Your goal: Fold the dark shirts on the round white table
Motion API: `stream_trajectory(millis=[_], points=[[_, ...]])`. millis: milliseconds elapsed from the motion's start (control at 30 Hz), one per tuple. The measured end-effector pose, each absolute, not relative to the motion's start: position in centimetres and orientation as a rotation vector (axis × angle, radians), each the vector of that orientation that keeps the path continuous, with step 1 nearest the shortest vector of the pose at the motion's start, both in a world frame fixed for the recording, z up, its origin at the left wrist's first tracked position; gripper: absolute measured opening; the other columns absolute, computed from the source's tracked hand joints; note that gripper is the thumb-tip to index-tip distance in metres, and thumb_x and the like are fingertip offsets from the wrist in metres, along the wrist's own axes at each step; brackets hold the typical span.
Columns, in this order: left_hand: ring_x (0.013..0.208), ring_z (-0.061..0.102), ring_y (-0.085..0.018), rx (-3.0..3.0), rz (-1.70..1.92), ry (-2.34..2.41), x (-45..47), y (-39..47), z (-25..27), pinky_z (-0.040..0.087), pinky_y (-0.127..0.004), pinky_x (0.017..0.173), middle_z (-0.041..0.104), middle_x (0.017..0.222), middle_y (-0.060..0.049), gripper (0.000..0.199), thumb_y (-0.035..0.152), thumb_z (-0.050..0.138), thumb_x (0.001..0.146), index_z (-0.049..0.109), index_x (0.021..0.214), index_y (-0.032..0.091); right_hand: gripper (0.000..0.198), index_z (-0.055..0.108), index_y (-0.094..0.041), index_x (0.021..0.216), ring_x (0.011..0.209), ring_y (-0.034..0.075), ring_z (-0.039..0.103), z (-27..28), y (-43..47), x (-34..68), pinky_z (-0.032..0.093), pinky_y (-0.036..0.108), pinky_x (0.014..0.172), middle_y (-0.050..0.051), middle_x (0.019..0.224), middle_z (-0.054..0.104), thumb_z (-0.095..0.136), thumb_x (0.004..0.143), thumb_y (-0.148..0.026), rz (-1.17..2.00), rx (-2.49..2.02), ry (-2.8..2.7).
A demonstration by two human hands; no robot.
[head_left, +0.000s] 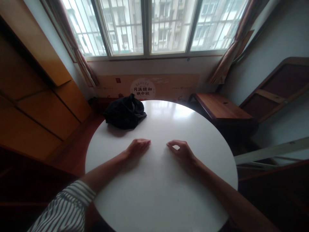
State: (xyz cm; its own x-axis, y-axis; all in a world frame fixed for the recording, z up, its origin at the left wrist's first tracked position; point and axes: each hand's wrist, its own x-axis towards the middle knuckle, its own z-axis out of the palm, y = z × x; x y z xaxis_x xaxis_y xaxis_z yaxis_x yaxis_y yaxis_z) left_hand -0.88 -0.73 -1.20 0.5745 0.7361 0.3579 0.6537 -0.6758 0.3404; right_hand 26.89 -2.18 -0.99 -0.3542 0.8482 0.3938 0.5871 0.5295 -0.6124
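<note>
My left hand point(139, 146) rests on the white round table point(154, 190), its fingers pressed together and pointing right, with no object showing in it. Across a short gap, my right hand point(181, 150) has thumb and forefinger brought together at the tips, and the tabletop shows through the loop between them. Nothing can be seen in that pinch. Behind my left hand, apart from it, a crumpled black cloth item point(125, 112) lies near the table's far left edge. A zipper seems to run along it, but whether it is a bag or a garment I cannot tell.
A low wooden cabinet point(224, 106) stands beyond the table at the right, with a wooden framed panel point(277, 85) leaning by the wall. Orange-brown cupboards point(45, 119) line the left. Ahead are barred windows point(145, 29), curtains point(223, 67) and a printed cardboard panel point(169, 85).
</note>
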Motion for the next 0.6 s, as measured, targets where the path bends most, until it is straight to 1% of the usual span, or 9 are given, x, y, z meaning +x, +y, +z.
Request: stream_trajectory(millis=[33,67,100,167,233,333,433,500,600], points=[[0.062,0.064,-0.014,2.606,0.836,1.205,-0.9,-0.8,-1.2,0.048,-0.025,0.065,0.067,0.068,-0.005,0.055,0.040,0.026,0.104,0.065,0.071,0.019,0.042,0.073,-0.021,0.083,0.073,0.021,0.071,-0.8,-2.3,26.7,0.059,0.034,0.069,0.008,0.085,0.076,0.048,0.094,-0.053,0.507,-1.152,-1.977],[0.050,0.055,-0.012,2.591,0.943,1.259,-1.0,-0.8,-1.2,0.042,-0.024,0.056,0.058,0.054,-0.002,0.058,0.039,0.027,0.103,0.057,0.058,0.019,0.041,0.071,-0.021,0.077,0.064,0.019,0.068,-0.6,-2.3,26.6,0.057,0.031,0.060,0.006,0.076,0.074,0.050,0.094,-0.052,0.519,-1.145,-1.908],[0.043,0.047,-0.011,2.586,1.033,1.330,-1.2,-0.7,-1.0,0.037,-0.025,0.051,0.049,0.047,0.000,0.059,0.039,0.030,0.102,0.048,0.050,0.020,0.040,0.070,-0.021,0.075,0.058,0.017,0.066,-0.4,-2.4,26.5,0.055,0.029,0.055,0.005,0.070,0.072,0.053,0.092,-0.052,0.526,-1.136,-1.871],[0.041,0.040,-0.010,2.587,1.136,1.504,-1.8,-0.1,0.0,0.030,-0.026,0.049,0.043,0.042,0.000,0.058,0.040,0.035,0.099,0.039,0.045,0.020,0.039,0.069,-0.020,0.074,0.049,0.015,0.061,-0.2,-2.5,26.3,0.050,0.027,0.050,0.003,0.060,0.067,0.056,0.091,-0.052,0.545,-1.121,-1.865],[0.044,0.042,-0.011,2.531,1.188,1.735,-3.0,1.0,1.9,0.028,-0.026,0.050,0.046,0.045,-0.001,0.055,0.042,0.039,0.096,0.040,0.046,0.020,0.038,0.069,-0.020,0.074,0.042,0.014,0.056,0.0,-2.6,26.2,0.047,0.026,0.047,0.001,0.052,0.062,0.057,0.090,-0.052,0.564,-1.114,-1.889],[0.053,0.053,-0.015,2.325,1.243,2.129,-5.5,4.0,5.8,0.033,-0.026,0.056,0.058,0.055,-0.005,0.049,0.045,0.041,0.095,0.052,0.055,0.019,0.036,0.068,-0.019,0.073,0.040,0.013,0.054,0.1,-2.7,26.2,0.044,0.025,0.047,0.000,0.048,0.060,0.058,0.089,-0.050,0.595,-1.090,-1.924],[0.076,0.065,-0.022,2.136,1.148,2.391,-8.1,7.9,9.0,0.042,-0.028,0.068,0.070,0.078,-0.008,0.039,0.046,0.043,0.095,0.067,0.081,0.019,0.035,0.067,-0.020,0.073,0.039,0.013,0.052,0.0,-2.7,26.2,0.043,0.025,0.046,-0.001,0.047,0.058,0.058,0.089,-0.049,0.611,-1.090,-1.936],[0.093,0.066,-0.028,2.028,0.926,2.504,-9.2,10.4,9.8,0.046,-0.032,0.078,0.071,0.097,-0.012,0.039,0.051,0.050,0.092,0.068,0.100,0.017,0.034,0.066,-0.020,0.072,0.039,0.012,0.051,-0.2,-2.7,26.1,0.042,0.024,0.046,-0.001,0.047,0.058,0.058,0.088,-0.048,0.601,-1.084,-1.948],[0.108,0.062,-0.037,1.888,0.519,2.585,-9.8,13.1,9.1,0.049,-0.040,0.086,0.063,0.120,-0.022,0.058,0.058,0.062,0.083,0.065,0.113,0.009,0.031,0.065,-0.019,0.071,0.039,0.012,0.050,-0.4,-2.5,26.1,0.041,0.024,0.046,-0.002,0.047,0.058,0.058,0.088,-0.044,0.588,-1.062,-1.963]])
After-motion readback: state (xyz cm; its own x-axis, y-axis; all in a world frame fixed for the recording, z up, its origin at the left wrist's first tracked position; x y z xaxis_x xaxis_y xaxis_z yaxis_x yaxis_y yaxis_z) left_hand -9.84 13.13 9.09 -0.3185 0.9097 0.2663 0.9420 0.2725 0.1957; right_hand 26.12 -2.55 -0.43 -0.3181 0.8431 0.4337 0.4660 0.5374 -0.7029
